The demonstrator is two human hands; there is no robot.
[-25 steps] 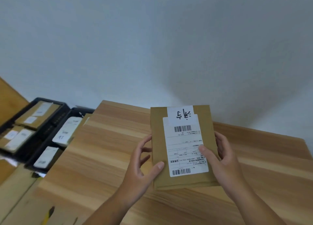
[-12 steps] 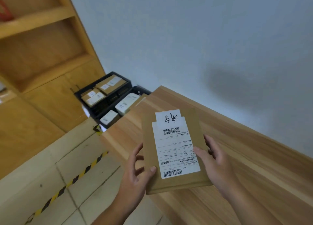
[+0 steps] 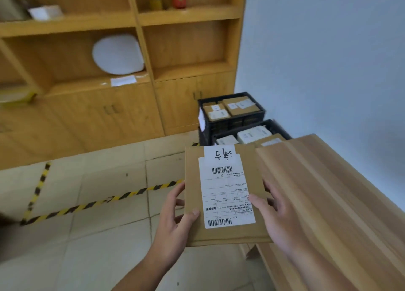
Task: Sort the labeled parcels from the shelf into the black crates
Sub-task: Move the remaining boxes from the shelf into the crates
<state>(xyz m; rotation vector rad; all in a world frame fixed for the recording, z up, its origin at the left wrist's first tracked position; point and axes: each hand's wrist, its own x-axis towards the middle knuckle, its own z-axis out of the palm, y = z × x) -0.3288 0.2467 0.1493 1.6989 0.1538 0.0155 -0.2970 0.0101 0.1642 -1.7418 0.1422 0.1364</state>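
Left hand [image 3: 175, 221] and right hand [image 3: 277, 220], fingers [image 3: 176, 192] pinching parcel [image 3: 223, 194] edges; misread handwritten tag [image 3: 219, 155] could mean wrong black crates [image 3: 232, 122], frame centre.

The fingers of the left hand [image 3: 175, 218] and right hand [image 3: 276, 214] are largely hidden behind the parcel [image 3: 192, 190]. The fine print on its label [image 3: 228, 194] is too small to be read. The nearer crate [image 3: 281, 129] is partly covered by the parcel and the surface [image 3: 328, 203], which is cut off at right and bottom.
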